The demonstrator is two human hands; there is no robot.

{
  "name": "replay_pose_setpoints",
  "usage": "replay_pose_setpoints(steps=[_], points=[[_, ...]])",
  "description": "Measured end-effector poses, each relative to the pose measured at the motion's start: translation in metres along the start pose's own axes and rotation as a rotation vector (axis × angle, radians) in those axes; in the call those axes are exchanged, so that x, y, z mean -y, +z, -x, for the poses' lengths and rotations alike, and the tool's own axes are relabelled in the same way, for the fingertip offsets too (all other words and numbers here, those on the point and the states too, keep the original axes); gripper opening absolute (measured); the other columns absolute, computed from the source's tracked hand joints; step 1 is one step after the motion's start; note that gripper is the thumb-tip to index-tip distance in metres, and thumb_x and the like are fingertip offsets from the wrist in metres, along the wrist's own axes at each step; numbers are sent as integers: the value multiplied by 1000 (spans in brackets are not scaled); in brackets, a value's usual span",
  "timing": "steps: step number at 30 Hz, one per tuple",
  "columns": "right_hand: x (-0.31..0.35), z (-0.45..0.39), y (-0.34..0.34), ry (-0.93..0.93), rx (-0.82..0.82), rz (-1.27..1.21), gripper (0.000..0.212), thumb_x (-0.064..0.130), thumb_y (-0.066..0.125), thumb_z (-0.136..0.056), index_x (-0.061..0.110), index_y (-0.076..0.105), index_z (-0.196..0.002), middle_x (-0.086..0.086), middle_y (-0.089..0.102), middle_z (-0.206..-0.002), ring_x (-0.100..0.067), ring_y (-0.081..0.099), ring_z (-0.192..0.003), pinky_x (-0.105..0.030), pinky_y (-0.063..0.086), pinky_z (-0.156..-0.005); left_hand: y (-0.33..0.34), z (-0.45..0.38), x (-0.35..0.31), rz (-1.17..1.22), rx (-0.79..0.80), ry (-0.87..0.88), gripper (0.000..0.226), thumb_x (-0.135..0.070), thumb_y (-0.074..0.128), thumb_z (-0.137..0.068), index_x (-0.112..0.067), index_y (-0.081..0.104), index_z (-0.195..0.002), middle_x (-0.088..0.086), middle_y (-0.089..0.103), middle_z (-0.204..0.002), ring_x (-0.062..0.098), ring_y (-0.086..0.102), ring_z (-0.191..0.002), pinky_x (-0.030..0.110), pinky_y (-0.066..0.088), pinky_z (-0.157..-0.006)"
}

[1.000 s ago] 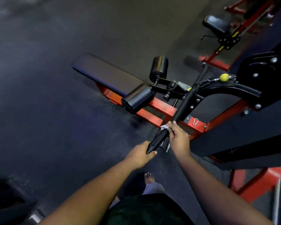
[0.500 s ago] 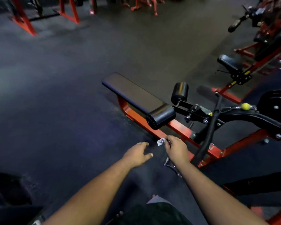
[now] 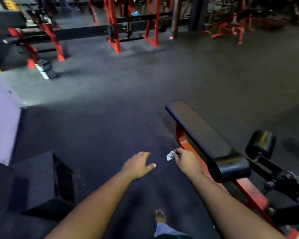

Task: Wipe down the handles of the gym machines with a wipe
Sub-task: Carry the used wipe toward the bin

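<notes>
Wipe (image 3: 170,155) in right hand (image 3: 186,163) grip

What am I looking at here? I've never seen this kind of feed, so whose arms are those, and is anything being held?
There is one picture, from a camera worn on a person's head, looking forward and down across a gym floor. The two bare arms are that person's own. The right hand pinches a small crumpled white wipe. The left hand is relaxed and holds nothing. Beside the right hand stands a red-framed bench with black pads. Red racks stand farther back. No handle is being wiped.
</notes>
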State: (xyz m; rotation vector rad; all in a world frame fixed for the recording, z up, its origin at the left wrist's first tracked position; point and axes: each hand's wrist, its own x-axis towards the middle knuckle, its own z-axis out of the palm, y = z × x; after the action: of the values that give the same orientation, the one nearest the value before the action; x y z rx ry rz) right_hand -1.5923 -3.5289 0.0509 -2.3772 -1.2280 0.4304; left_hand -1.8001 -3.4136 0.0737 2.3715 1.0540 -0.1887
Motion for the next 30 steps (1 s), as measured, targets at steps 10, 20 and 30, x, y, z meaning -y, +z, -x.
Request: replay_pose_setpoints(steps=[10, 20, 30], points=[[78, -163, 17, -172, 132, -145, 9, 30, 60, -94, 29, 70, -93, 14, 72, -79, -9, 65, -77, -30, 48, -66, -82, -75, 60, 7, -125, -233, 72, -63, 53, -98, -24, 36, -156, -2, 40, -160, 21, 45, -141, 43, 46, -109], [178, -287, 55, -168, 237, -327, 11, 27, 60, -93, 27, 71, -89, 15, 74, -75, -1, 68, -81, -25, 51, -70, -143, -151, 146, 60, -181, -322, 75, -65, 52, -97, -25, 34, -157, -4, 38, -161, 20, 42, -143, 44, 46, -109], [327, -415, 108, -222, 265, -310, 15, 27, 62, -95, 26, 73, -85, 18, 74, -72, 8, 65, -73, -18, 47, -64, -250, -235, 278, 92, -233, -355, 73, -63, 54, -96, -26, 36, -156, -1, 41, -159, 23, 43, -142, 44, 44, -110]])
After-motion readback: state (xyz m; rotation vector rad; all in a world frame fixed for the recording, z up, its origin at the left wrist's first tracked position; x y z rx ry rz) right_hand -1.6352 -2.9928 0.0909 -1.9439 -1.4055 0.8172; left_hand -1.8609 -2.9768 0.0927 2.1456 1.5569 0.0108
